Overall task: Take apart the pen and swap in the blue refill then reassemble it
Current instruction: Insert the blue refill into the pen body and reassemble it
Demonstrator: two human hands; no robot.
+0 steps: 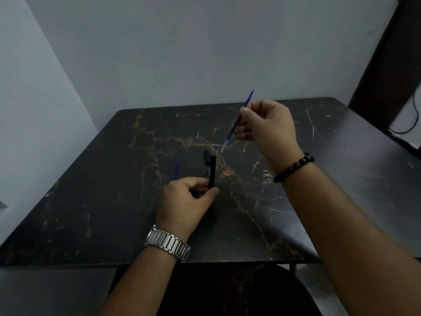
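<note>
A dark marbled table point(114, 179) fills the middle of the frame, against a pale wall. Right of centre, the right hand point(268, 126), raised above the table, pinches a blue refill point(237, 123) that slants from upper right down to lower left, its pale tip lowest. Lower centre, the left hand point(184, 201) grips a black barrel point(212, 171), upright. A small black cap point(206, 156) lies on the table just behind it, and a second refill point(176, 169) just left of it. A metal watch point(167, 244) circles the left wrist, a dark bead bracelet point(293, 166) the right.
</note>
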